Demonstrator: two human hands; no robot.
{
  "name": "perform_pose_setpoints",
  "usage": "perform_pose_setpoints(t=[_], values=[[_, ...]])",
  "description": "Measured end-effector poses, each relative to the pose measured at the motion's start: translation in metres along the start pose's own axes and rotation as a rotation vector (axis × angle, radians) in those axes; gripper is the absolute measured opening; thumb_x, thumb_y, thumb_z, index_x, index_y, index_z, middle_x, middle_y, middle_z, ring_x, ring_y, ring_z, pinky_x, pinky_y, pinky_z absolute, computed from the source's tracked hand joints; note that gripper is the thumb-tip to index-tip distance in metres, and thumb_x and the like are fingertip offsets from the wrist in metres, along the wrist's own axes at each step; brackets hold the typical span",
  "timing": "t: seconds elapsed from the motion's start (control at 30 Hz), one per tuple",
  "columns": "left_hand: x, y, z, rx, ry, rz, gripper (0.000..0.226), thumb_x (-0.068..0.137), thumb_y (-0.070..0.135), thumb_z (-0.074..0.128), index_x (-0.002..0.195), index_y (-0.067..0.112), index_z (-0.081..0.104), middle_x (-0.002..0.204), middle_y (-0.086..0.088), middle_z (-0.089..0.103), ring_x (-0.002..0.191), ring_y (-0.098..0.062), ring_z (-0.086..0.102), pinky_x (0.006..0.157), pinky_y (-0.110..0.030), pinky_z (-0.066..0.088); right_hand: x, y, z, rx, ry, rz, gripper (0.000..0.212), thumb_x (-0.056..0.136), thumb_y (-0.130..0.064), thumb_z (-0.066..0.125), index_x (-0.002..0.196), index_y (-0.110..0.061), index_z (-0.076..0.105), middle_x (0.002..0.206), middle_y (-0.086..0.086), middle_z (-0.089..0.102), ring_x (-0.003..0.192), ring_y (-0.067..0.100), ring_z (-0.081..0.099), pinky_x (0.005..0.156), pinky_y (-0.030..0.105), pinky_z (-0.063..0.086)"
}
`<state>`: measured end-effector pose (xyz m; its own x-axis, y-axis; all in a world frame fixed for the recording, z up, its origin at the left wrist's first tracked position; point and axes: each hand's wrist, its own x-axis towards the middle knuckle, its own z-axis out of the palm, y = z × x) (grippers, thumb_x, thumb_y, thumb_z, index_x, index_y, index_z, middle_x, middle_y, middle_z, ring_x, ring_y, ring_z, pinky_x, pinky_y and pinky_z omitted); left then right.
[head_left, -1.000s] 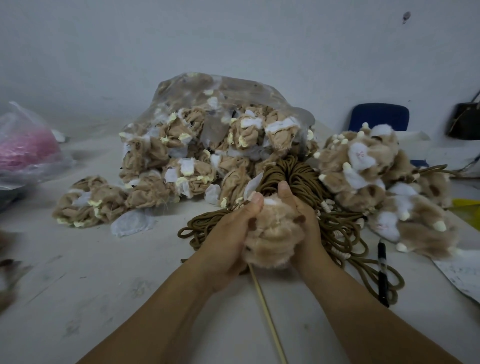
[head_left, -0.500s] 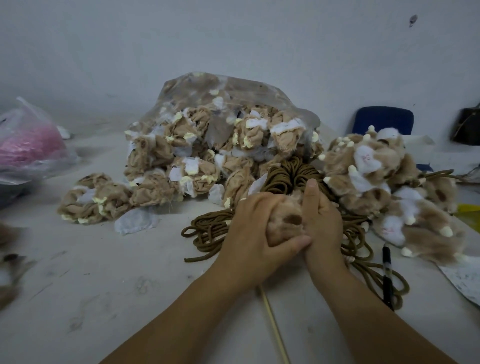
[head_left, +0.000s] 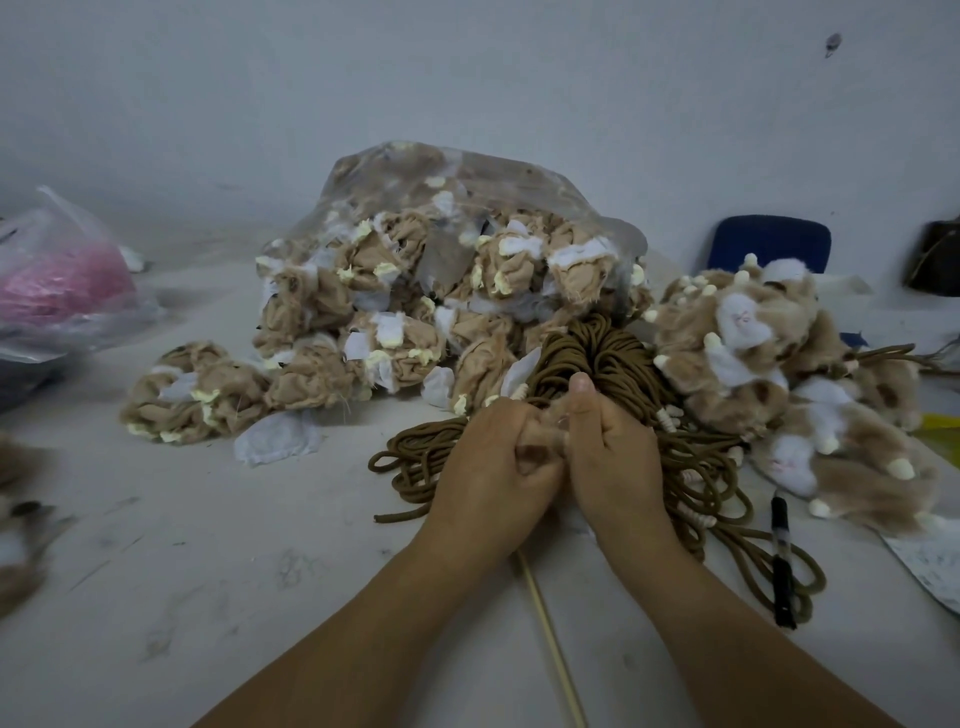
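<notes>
— Two hands meet over the middle of the bench (head_left: 208, 545), yes? What do they hold?

— One small tan plush piece (head_left: 548, 426). The left hand (head_left: 488, 473) and the right hand (head_left: 615, 457) squeeze it between them, low over the bench. Only a little of the fur shows in the gap.

— And the fingers (head_left: 584, 439)?

— Curled, and clamped on the plush piece, at both hands. The right thumb (head_left: 581, 387) stands straight and points away from the person.

— What is behind the hands?

— A bundle of brown cord (head_left: 597, 353). It touches the hands at the far side and its loops spread to the right. Behind it is a clear bag (head_left: 467, 197) full of tan fabric pieces, and some loose pieces (head_left: 192, 395) lie on the bench at its left.

— And at the right side?

— A heap of furry plush toys (head_left: 753, 364), tan and white, and a black pen (head_left: 782, 561) just beside the cord. A thin wooden stick (head_left: 550, 654) comes out from under the hands toward the person. Far left — a pink bag (head_left: 62, 286).
</notes>
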<state>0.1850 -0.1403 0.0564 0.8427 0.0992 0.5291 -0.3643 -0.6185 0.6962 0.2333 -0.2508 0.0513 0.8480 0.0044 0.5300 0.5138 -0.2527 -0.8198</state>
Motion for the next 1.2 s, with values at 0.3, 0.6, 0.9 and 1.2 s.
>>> perform_pose_setpoints(t=[0.3, 0.6, 0.9, 1.2], values=[[0.000, 0.004, -0.010, -0.698, -0.290, -0.540, 0.013, 0.072, 0.015, 0.064, 0.065, 0.024, 0.070, 0.069, -0.003, 0.066, 0.067, -0.020, 0.062, 0.062, -0.028, 0.049, 0.009, 0.001, -0.006, -0.018, 0.027, 0.102, 0.058, 0.099, -0.041, 0.041, 0.046, -0.019, 0.033, 0.039, -0.008, 0.041, 0.040, 0.004, 0.036, 0.041, 0.015, 0.029], [-0.003, 0.003, -0.010, -0.971, -0.530, -0.601, 0.040, 0.078, 0.028, 0.068, 0.110, 0.006, 0.057, 0.071, -0.006, 0.060, 0.055, -0.013, 0.056, 0.053, -0.024, 0.047, 0.010, 0.000, -0.009, 0.025, -0.035, 0.147, 0.052, 0.096, -0.043, 0.045, 0.049, -0.022, 0.045, 0.047, -0.009, 0.043, 0.047, 0.003, 0.039, 0.049, 0.019, 0.035], [0.010, -0.011, -0.018, -1.087, 0.017, -0.616, 0.044, 0.074, 0.018, 0.062, 0.110, -0.007, 0.063, 0.101, -0.023, 0.061, 0.095, -0.033, 0.058, 0.086, -0.044, 0.046, 0.008, -0.007, -0.007, -0.356, -0.080, -0.354, 0.025, 0.092, -0.029, 0.054, 0.107, -0.015, 0.068, 0.102, -0.002, 0.043, 0.097, 0.016, 0.044, 0.082, 0.022, 0.038], [0.009, -0.017, -0.024, -0.752, -0.025, -0.448, 0.017, 0.062, 0.031, 0.061, 0.070, 0.020, 0.072, 0.073, -0.004, 0.063, 0.073, -0.014, 0.059, 0.064, -0.031, 0.046, 0.005, -0.005, -0.004, -0.257, -0.354, -0.150, 0.013, 0.087, -0.019, 0.064, 0.099, -0.015, 0.066, 0.101, -0.010, 0.044, 0.092, 0.010, 0.048, 0.077, 0.023, 0.044]])
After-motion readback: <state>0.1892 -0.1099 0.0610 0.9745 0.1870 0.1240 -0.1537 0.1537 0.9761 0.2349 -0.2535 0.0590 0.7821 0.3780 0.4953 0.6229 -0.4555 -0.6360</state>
